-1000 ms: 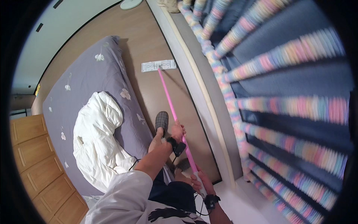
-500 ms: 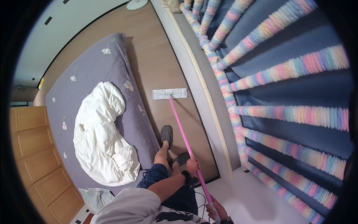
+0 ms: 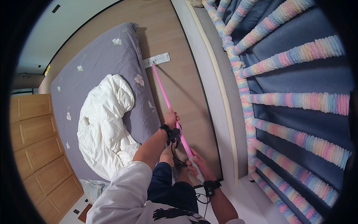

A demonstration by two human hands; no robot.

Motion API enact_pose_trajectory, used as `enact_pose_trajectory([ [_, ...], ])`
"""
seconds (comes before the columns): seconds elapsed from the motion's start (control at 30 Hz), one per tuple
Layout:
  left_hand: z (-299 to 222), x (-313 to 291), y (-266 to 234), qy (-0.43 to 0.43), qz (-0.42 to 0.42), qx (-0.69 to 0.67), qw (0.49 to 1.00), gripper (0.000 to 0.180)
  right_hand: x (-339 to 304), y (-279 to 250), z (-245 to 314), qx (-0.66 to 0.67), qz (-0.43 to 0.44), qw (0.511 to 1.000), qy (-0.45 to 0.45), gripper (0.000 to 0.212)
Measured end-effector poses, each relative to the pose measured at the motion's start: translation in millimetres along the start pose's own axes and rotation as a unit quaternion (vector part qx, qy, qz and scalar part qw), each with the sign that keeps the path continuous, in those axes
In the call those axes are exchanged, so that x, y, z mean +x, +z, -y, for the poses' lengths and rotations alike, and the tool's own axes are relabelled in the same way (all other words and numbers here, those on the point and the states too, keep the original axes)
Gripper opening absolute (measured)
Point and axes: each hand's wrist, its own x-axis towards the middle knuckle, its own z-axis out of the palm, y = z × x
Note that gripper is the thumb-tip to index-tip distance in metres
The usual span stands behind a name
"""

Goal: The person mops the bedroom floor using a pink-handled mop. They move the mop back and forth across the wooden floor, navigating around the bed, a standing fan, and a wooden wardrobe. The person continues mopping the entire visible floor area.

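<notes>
A flat mop with a pink pole reaches away from me across the brown floor. Its white rectangular head lies flat on the floor beside the bed, the left end close against the bed's edge. My left hand is wrapped round the middle of the pole. Lower down, my right hand grips the pole near its pale grey handle end. Both wrists carry black straps with small devices, and a black cable hangs between them.
The bed, with a purple-grey flowered sheet, stands left; a white quilt lies bunched on it. To the right runs a low ledge with a cream pipe, then rails wrapped in pastel fluffy yarn. Wooden drawer fronts are far left.
The mop head has moved farther away and left, toward the bed, and has turned slightly. Both my hands have moved forward with the pole. The slippered feet are now hidden behind my arms.
</notes>
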Motion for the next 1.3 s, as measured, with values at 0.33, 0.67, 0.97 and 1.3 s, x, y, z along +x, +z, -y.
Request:
enact_pose_trajectory([
  [0.33,157.0,-87.5,-41.5,0.007,0.011,-0.002,1.0,0.057,-128.7,-57.2,-66.7,-0.052,-0.083,0.994,0.05,0.061],
  [0.67,387.6,-319.9,8.6,-0.129,-0.061,0.022,0.99,0.057,-403.9,-98.4,-119.7,-0.058,-0.162,0.981,0.093,0.069],
  [0.97,327.8,-331.0,36.7,-0.128,0.035,0.102,0.986,0.04,-394.4,-64.0,-127.2,0.054,-0.143,0.988,0.018,0.07],
  [1.3,138.3,-98.3,37.7,0.014,0.077,0.196,0.977,0.052,-152.9,-22.9,-81.5,0.082,-0.051,0.992,-0.076,0.064],
])
